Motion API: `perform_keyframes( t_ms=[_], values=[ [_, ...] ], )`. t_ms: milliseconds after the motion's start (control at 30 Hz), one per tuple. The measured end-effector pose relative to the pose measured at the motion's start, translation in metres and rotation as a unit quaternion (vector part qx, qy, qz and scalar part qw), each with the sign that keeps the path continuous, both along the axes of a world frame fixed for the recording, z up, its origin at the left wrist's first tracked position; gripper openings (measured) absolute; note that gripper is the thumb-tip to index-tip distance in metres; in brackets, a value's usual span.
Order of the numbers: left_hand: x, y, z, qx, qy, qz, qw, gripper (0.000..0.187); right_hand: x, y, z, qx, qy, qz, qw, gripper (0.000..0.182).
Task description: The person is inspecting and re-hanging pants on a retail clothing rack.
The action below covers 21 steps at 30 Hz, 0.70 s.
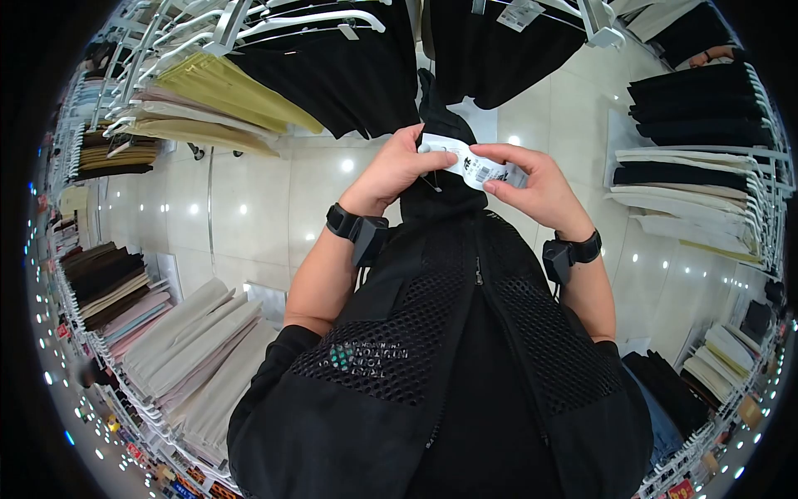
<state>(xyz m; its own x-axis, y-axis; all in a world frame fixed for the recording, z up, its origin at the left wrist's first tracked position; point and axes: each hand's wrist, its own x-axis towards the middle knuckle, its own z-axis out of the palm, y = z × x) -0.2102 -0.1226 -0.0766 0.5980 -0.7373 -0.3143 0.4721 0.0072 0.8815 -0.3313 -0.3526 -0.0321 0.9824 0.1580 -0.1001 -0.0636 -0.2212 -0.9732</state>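
Note:
Between my two hands a white paper tag (pixel 478 170) with a barcode and black print is stretched out flat. My left hand (pixel 394 170) pinches its left end between thumb and fingers. On the right end, my right hand (pixel 535 185) grips with the thumb below and the index finger along the top edge. A dark garment (pixel 447 125) hangs directly behind and below the tag, partly hidden by it and by my left hand. Both wrists carry black strapped devices.
Black trousers (pixel 332 83) on white hangers (pixel 312 18) hang just ahead. Racks of folded-over trousers line both sides, with light pairs (pixel 195 341) at the lower left and dark and cream ones (pixel 690 187) at the right. Another person's hand (pixel 711 56) shows at upper right. Below lies a tiled floor (pixel 249 200).

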Motion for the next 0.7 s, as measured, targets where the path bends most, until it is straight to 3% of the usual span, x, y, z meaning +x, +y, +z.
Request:
perform_keyframes(
  t_ms=[233, 400, 700],
  values=[
    [0.004, -0.002, -0.001, 0.01, -0.021, -0.005, 1.0, 0.034, 0.015, 0.0, -0.007, 0.002, 0.016, 0.016, 1.0, 0.051],
    [0.002, -0.004, -0.008, 0.015, -0.024, -0.023, 0.999, 0.033, 0.013, 0.0, -0.009, -0.05, 0.023, -0.008, 0.998, 0.041],
    [0.008, -0.009, 0.002, 0.025, -0.017, -0.024, 0.999, 0.032, 0.022, -0.001, -0.016, -0.04, -0.009, -0.063, 0.997, 0.033]
  ],
)
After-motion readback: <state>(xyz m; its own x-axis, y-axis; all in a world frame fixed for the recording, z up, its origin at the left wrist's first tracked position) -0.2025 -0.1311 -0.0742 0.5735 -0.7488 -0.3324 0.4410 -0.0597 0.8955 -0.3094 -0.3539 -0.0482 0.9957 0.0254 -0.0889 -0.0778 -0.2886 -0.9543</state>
